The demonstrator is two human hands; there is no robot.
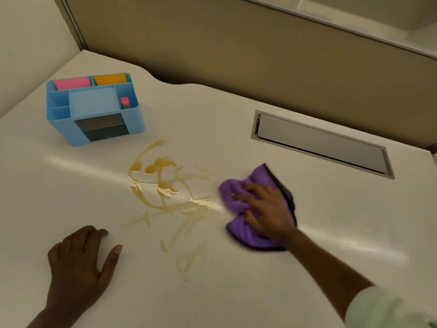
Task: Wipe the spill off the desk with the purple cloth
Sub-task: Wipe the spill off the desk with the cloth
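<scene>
Right hand (264, 209) flat, fingers spread, pressing down on purple cloth (250, 204); cloth bunched beneath it on tabletop (236, 292). Spill (165, 188), brown streaks, lies just left of cloth, its near edge almost touching. Right hand nearer the spill. Left hand (80, 263) open, palm resting on tabletop, holding nothing. Blue organizer (94, 110) beyond spill.
</scene>
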